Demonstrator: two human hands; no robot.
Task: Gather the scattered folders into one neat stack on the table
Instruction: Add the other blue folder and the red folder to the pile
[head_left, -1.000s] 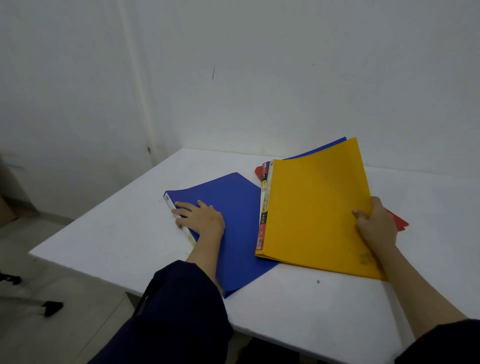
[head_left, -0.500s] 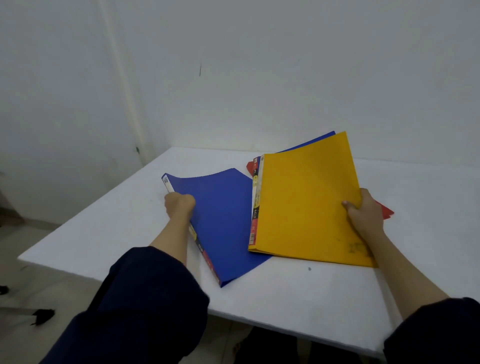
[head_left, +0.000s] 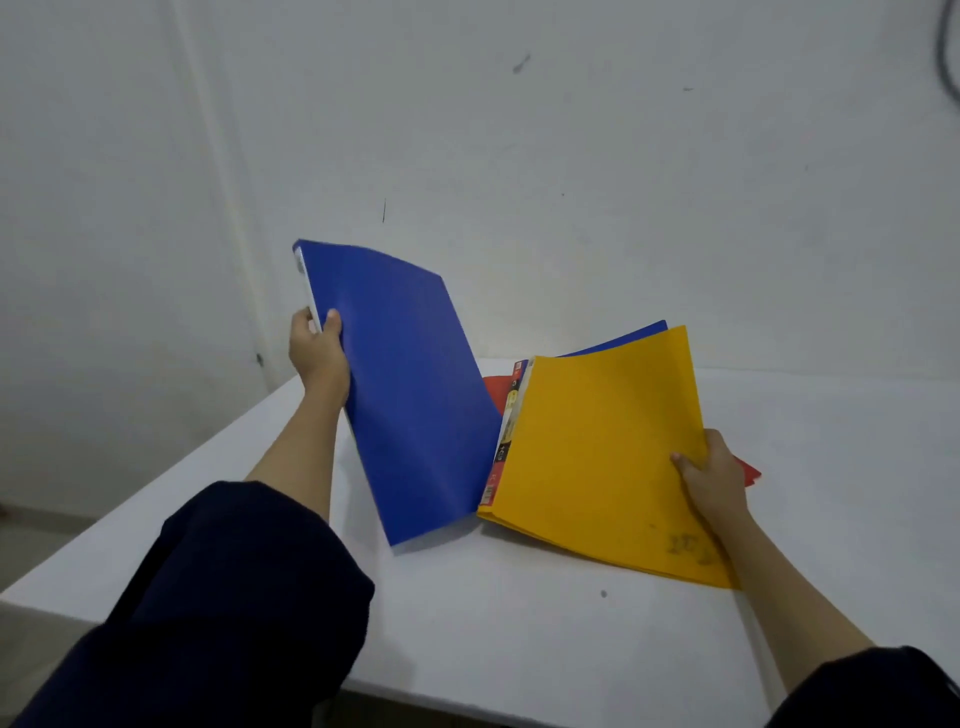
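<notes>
My left hand grips the spine edge of a blue folder and holds it tilted up, its lower corner still near the white table. To its right a yellow folder lies on top of a pile, its far edge curled upward. My right hand pinches the yellow folder's right edge. Under it a second blue folder shows at the back. A red folder peeks out at the left and by my right hand.
The table stands in a corner against white walls. Its left edge and near edge drop to the floor. A small dark speck marks the tabletop in front of the yellow folder.
My left hand closed on the blue folder's spine and lifted it off the table, tilting it up toward the pile. The right hand stayed on the yellow folder.
</notes>
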